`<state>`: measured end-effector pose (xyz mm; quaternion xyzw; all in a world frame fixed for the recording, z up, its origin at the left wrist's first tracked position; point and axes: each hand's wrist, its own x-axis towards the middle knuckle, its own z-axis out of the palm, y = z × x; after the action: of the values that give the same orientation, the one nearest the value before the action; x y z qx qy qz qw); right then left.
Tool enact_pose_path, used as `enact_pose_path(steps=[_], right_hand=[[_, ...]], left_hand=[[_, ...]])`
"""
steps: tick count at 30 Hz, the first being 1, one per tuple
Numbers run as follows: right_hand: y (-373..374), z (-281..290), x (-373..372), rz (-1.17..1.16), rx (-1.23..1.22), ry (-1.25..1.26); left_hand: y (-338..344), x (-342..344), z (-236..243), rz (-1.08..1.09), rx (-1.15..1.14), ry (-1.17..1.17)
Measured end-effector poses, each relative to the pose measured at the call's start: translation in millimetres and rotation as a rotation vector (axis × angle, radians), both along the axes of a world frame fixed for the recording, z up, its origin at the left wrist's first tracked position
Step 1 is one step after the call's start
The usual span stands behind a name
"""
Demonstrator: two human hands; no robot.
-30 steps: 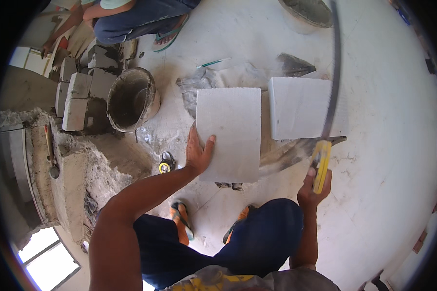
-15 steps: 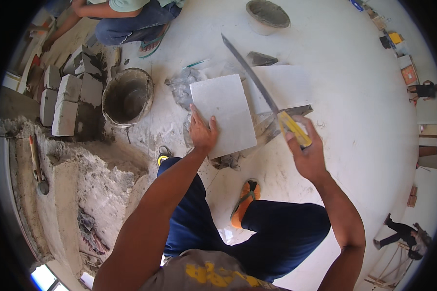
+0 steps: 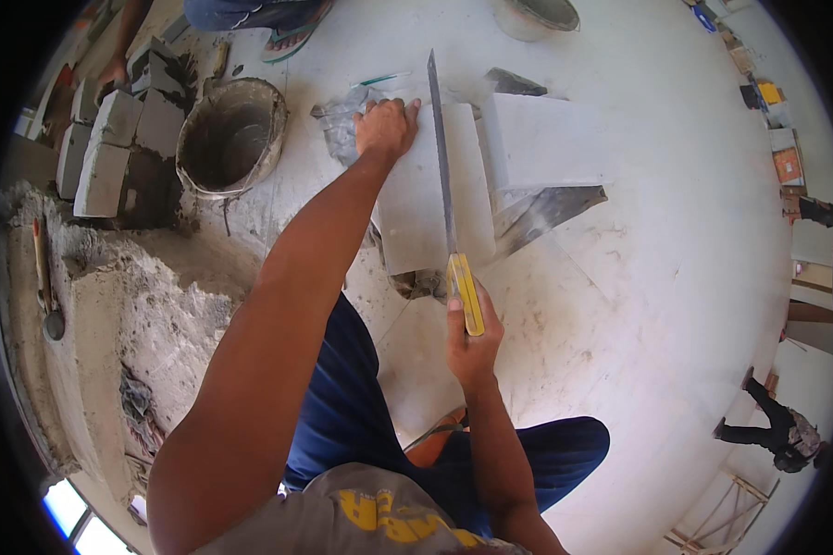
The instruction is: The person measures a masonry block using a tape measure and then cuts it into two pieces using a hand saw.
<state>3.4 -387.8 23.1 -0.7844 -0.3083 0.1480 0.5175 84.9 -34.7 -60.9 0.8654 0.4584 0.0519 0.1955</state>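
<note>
A light grey-white block (image 3: pixel 412 213) lies flat on the floor in front of me. At its far left corner my left hand (image 3: pixel 386 128) grips the edge with bent fingers. My right hand (image 3: pixel 477 347) is wrapped round the yellow handle of a handsaw (image 3: pixel 443 166). The long, narrow blade points away from me and lies over the block, running near to far. Whether the teeth touch the block I cannot tell. Right of this block is a second white block (image 3: pixel 541 139), with a dark, dusty flat piece (image 3: pixel 565 213) under its near side.
A mortar-crusted bucket (image 3: pixel 194 116) stands left, beside stacked blocks (image 3: pixel 102 180). Another bucket (image 3: pixel 528 28) is at the far edge. A co-worker's hand (image 3: pixel 113 74) rests by the stack. A broken ledge (image 3: pixel 167 305) runs along my left. Crumpled plastic (image 3: pixel 335 120) lies beyond my left hand.
My left hand has slid from the block's left side to its far left corner. The saw has swung left from beside the block to over it, its blade now pointing nearly straight away.
</note>
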Motion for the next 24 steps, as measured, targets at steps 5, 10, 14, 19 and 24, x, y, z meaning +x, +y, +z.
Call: enact_pose_path(steps=[5,10,14,19,24], right_hand=[[-10,-8,10,0.054,0.006,0.012],[-15,-9,16,0.078,0.017,0.025],[-17,-9,23,0.099,0.005,0.034],[-19,2,20,0.075,-0.033,0.087],[-6,-7,31,0.085,-0.079,0.084]], left_hand=[[1,1,-1,0.003,0.072,0.006],[5,1,-9,0.023,0.089,-0.050],[5,2,-11,0.017,0.115,-0.070],[6,1,-10,0.028,0.125,-0.047],[4,4,-10,0.013,0.098,-0.027]])
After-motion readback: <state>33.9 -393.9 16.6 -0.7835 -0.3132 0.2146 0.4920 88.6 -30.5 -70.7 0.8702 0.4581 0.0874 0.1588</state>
